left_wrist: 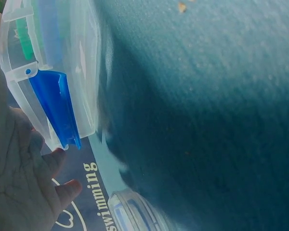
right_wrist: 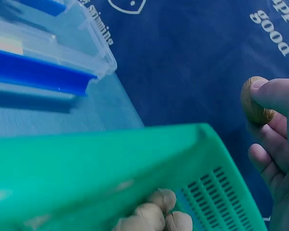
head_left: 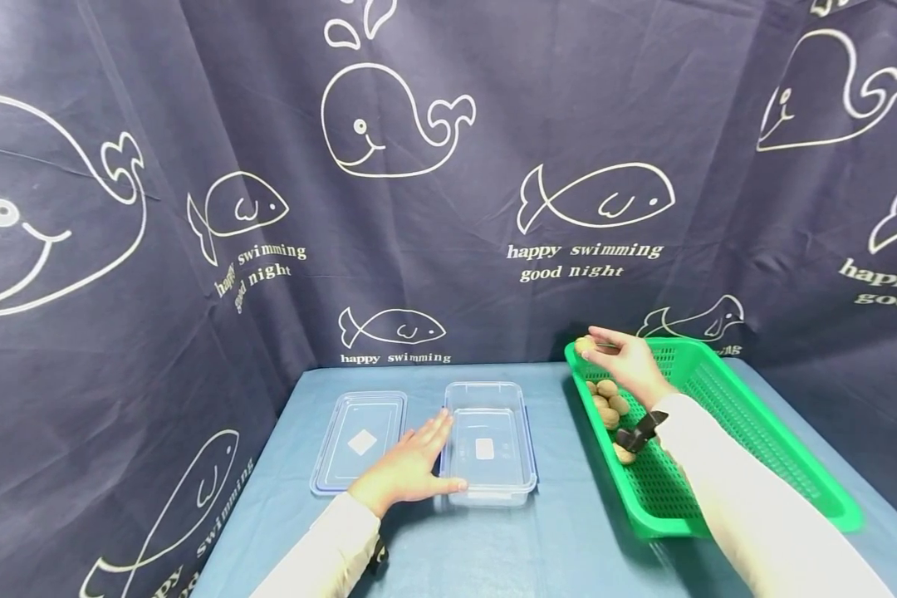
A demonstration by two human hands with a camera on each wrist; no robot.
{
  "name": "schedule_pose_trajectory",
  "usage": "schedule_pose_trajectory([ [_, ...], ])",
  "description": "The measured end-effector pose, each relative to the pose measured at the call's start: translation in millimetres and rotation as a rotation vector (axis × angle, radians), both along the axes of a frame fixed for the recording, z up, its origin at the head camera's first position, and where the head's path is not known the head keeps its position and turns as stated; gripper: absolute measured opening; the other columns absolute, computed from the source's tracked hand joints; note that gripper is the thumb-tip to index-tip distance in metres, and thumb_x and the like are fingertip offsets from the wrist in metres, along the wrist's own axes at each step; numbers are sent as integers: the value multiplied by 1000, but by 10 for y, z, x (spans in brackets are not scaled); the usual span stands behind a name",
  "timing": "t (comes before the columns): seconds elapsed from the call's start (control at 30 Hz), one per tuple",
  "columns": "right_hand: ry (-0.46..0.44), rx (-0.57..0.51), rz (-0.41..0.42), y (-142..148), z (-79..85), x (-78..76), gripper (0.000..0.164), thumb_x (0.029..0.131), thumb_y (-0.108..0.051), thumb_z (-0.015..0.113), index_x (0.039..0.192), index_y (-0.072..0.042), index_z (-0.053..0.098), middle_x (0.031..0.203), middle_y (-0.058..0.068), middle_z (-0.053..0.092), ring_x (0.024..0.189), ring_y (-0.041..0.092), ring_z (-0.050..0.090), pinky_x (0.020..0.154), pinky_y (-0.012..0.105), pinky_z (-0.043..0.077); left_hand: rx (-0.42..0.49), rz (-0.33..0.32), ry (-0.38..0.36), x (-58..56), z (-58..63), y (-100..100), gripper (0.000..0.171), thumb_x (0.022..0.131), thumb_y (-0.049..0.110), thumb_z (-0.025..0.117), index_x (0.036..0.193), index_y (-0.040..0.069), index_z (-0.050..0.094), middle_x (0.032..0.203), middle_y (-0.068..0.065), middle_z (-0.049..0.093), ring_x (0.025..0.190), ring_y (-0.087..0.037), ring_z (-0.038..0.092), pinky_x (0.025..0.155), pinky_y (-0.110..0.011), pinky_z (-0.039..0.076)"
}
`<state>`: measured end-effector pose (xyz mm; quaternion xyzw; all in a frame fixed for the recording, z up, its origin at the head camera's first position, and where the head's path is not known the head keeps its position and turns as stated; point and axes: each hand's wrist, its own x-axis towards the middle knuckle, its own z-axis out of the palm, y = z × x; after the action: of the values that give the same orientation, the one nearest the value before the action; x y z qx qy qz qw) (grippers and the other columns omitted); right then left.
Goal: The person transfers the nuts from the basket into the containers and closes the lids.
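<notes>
My right hand (head_left: pixel 628 363) pinches a walnut (right_wrist: pixel 256 102) between thumb and fingers, above the far left corner of a green basket (head_left: pixel 743 399). Several more walnuts (head_left: pixel 605 407) lie inside along the basket's left side. In the head view, my left hand (head_left: pixel 411 465) is at the left side of a clear plastic container (head_left: pixel 486 482), fingers straight and thumb at its near left corner. The left wrist view shows a blue side latch (left_wrist: pixel 58 106) hanging from the container, next to the palm. Only the label shows inside the container.
A clear lid (head_left: pixel 344 465) with a blue edge lies left of the container on the blue-covered table (head_left: pixel 553 548). Behind the table hangs a dark curtain (head_left: pixel 448 249) with white whale and fish drawings. A black strap band (head_left: pixel 641 432) circles my right wrist.
</notes>
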<state>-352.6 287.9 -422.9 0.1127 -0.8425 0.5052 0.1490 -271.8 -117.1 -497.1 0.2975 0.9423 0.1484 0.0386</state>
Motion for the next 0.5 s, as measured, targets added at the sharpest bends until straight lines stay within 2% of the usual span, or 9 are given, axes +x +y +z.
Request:
schedule_pose_trajectory([
  [0.17,-10,-6,4,-145,25,0,54,93,-18,75,141,1,58,128,27,65,98,0,66,80,10,50,-7,6,2,24,21,-7,111,86,76,58,163,8,16,170,-6,12,154,-29,19,119,-58,23],
  [0.27,-3,-16,16,-231,38,11,53,93,-15,75,140,2,58,128,28,64,105,13,70,79,11,51,-9,7,2,32,28,-4,111,86,76,57,163,8,16,170,-6,13,154,-29,19,119,-58,24],
  [0.4,-10,-26,40,-331,47,26,53,94,-14,73,142,2,56,130,27,64,113,32,67,79,11,51,-4,6,1,39,32,3,111,86,76,57,163,8,16,170,-7,12,154,-29,19,119,-57,23],
  [0.5,-26,-57,55,-410,34,22,53,94,-11,73,142,2,56,131,27,63,116,36,65,80,11,51,-7,4,3,37,26,4,111,85,76,57,163,8,16,170,-7,12,154,-29,19,119,-57,23],
])
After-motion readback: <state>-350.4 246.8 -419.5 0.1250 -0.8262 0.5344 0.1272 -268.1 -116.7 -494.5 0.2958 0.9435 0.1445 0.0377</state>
